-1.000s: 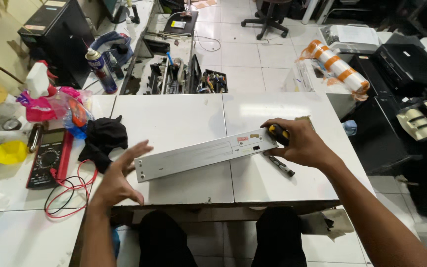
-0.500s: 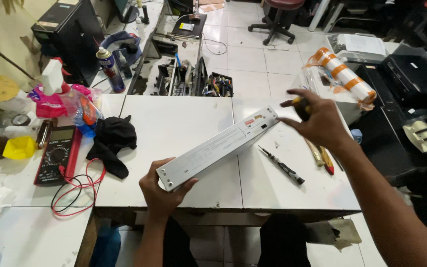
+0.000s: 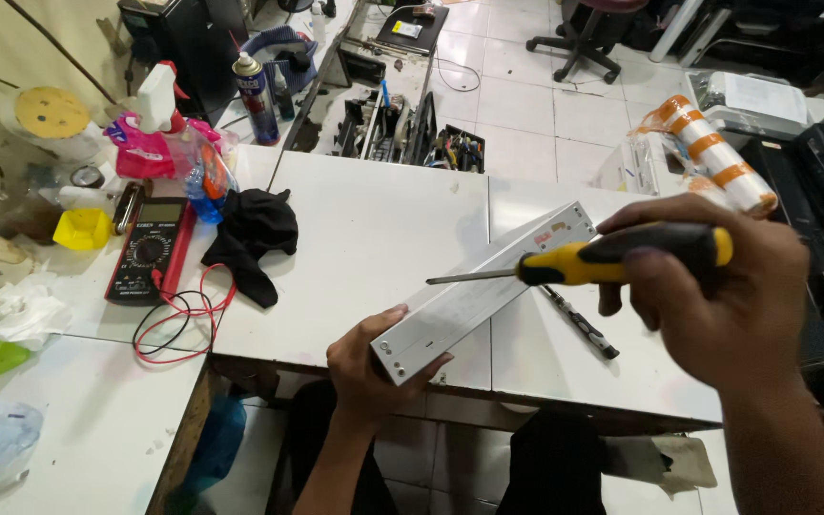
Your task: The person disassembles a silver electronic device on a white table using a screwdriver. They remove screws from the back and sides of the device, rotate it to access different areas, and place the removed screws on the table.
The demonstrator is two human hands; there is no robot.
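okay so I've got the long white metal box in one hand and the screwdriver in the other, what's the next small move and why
Probably lower the screwdriver tip onto the near end of the long white box. The right hand holds the tool level above the box, its tip touching nothing, while the left hand grips the near end, tilted up off the white table. Which screw comes first is too small to tell.

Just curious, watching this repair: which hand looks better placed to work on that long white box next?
Probably the right hand: its grip already holds the yellow-and-black screwdriver, tip over the long white box. The left hand is busy propping up the box's near end.
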